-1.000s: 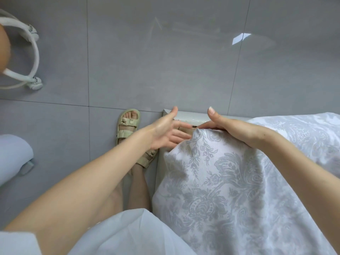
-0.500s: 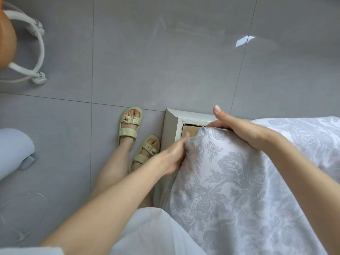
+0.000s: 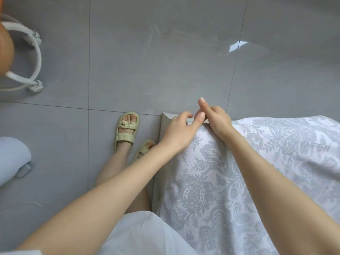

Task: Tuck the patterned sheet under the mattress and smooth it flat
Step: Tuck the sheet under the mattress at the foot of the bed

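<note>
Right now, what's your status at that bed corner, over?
Left hand and right hand at the corner, grip unclear. White grey-flowered fabric sheet covers the corner, tuck unconfirmed. Nothing blocks the cream bed frame.

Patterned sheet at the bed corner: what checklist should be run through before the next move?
1. Left hand and right hand at the corner: ok.
2. Fingers gripping the grey-and-white floral sheet: cannot tell, they curl out of sight.
3. Corner tucked under: cannot tell.
4. Sheet top smooth: not ok, soft folds show.
5. Pale green sandals clear of the cream bed frame: ok.
</note>
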The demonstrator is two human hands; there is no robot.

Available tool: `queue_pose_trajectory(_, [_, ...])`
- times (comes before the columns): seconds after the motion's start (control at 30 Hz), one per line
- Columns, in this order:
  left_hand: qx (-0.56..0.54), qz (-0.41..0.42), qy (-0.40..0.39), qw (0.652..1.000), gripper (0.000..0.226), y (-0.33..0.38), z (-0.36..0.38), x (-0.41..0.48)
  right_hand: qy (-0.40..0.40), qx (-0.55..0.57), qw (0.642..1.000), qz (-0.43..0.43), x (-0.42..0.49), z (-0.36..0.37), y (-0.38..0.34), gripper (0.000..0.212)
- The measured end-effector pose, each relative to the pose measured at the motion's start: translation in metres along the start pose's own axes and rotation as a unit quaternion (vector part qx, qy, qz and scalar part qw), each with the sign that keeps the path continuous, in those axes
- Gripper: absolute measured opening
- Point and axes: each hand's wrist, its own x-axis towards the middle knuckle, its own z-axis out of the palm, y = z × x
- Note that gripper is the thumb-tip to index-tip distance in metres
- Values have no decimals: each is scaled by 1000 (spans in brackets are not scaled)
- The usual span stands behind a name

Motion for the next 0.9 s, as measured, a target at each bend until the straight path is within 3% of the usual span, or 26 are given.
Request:
queue_pose_trajectory(0.07, [93,47,-12,994,48,-6,22,-1,100,19,995,-23,-1,5,3,69])
queue_pose_trajectory(0.13, [121,74,32,989,45,-18,34,5,200,-1,979,-36,2,12,5,72])
queue_pose_trajectory(0.27, [127,68,53,988,42,-26,36,16,270,-20,961,-49,11,10,4,75])
queue_pose_trajectory(0.37, [129,52,5,990,42,-22,31,16,355,10,931,-81,-15,4,0,55])
queue_pose_trajectory(0.5, [129,25,-56,990,45,-17,21,16,451,-85,880,-122,-101,21,25,26])
queue_pose_trajectory(0.57, [134,31,-69,988,46,-17,19,17,443,-143,879,-98,-132,46,53,39])
queue_pose_trajectory(0.67, [143,32,-77,986,47,-20,19,21,351,-177,919,-42,-136,88,85,60])
queue_pose_trajectory(0.77, [124,50,-88,987,45,-20,13,22,346,-206,915,-27,-116,106,98,62])
queue_pose_trajectory(0.83, [73,82,-35,993,41,-25,0,17,366,-218,904,-34,-111,108,103,61])
queue_pose_trajectory(0.9, [4,89,81,993,36,-45,-14,1,386,-223,894,-46,-109,111,107,60])
